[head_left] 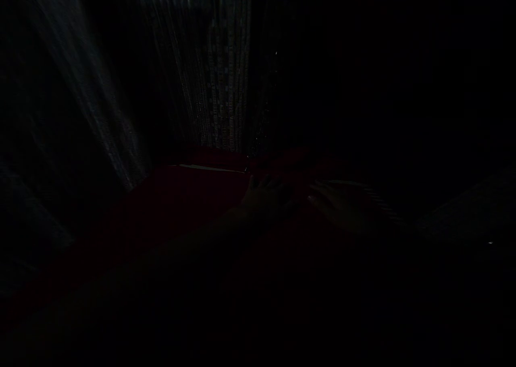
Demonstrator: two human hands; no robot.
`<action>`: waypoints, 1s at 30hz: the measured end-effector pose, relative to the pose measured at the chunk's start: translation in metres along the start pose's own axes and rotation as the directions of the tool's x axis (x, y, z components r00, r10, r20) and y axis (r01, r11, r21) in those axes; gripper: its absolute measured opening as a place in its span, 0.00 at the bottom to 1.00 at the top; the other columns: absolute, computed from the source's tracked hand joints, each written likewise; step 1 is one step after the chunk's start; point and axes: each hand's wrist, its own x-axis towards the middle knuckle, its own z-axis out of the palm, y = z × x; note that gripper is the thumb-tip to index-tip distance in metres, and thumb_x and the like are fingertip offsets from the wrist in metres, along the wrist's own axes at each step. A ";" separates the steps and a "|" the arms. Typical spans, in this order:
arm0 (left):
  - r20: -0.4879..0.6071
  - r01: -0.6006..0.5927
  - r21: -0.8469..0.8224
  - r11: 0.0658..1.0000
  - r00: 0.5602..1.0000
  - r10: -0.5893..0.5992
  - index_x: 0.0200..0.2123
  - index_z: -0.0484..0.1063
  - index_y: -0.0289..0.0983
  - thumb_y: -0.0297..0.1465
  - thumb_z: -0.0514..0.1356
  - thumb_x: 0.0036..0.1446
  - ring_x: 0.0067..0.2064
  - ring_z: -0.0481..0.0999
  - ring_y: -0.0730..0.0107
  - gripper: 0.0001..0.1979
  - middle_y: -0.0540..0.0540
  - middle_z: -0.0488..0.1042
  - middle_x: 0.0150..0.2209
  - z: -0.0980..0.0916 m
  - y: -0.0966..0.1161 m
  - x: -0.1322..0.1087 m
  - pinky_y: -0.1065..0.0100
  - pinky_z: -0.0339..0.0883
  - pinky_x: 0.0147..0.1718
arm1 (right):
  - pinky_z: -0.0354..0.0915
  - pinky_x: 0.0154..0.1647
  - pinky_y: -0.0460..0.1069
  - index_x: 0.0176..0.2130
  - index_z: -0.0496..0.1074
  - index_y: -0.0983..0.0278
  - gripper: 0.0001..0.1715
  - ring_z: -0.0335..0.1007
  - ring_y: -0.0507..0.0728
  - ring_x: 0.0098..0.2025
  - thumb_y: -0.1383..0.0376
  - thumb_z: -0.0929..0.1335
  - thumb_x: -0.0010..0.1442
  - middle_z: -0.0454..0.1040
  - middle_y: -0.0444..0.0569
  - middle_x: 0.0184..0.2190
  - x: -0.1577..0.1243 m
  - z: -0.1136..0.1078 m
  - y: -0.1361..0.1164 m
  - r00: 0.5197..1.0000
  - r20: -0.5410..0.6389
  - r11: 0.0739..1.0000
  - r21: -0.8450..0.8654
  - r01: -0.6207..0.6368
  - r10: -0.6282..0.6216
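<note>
red surface (189,195) beneath left hand (262,198), right hand (338,203); too dark to tell grip, writing.

- I read the red surface (181,206) as matt with no glare, cloth or card; too dark to settle.
- Behind the red surface, hanging fabric (217,87): woven cloth, fine checked weave, rough-looking, matt.
- On the far edge of the red surface, pale strip (209,168): smooth, slight sheen, material unclear.
- Left of the red surface, cloth fold (92,103): same woven, matt texture.
</note>
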 end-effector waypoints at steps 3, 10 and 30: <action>-0.013 -0.005 -0.003 1.000 1.000 0.005 0.76 0.64 0.45 0.54 0.49 0.76 0.80 0.52 0.38 0.34 0.40 0.59 0.79 0.002 -0.001 0.000 0.25 0.38 0.75 | 0.58 0.79 0.69 0.67 0.75 0.67 0.46 0.66 0.69 0.73 0.40 0.59 0.68 0.69 0.56 0.70 0.000 0.002 0.001 1.000 -0.015 1.000 0.020 0.008 -0.008; -0.028 -0.005 -0.001 1.000 1.000 0.004 0.76 0.65 0.45 0.53 0.50 0.76 0.80 0.54 0.39 0.33 0.39 0.58 0.79 0.005 -0.002 0.003 0.25 0.40 0.75 | 0.56 0.79 0.71 0.67 0.75 0.65 0.44 0.65 0.69 0.73 0.40 0.59 0.69 0.70 0.55 0.70 -0.002 -0.003 -0.005 1.000 -0.008 1.000 -0.015 -0.010 0.010; -0.065 -0.012 -0.007 1.000 0.998 0.011 0.73 0.68 0.47 0.56 0.49 0.75 0.79 0.55 0.38 0.33 0.40 0.61 0.78 0.012 -0.007 0.005 0.25 0.40 0.75 | 0.54 0.79 0.73 0.64 0.77 0.66 0.43 0.66 0.71 0.72 0.42 0.58 0.69 0.71 0.57 0.69 -0.002 0.001 0.001 1.000 -0.013 0.999 -0.047 0.013 -0.014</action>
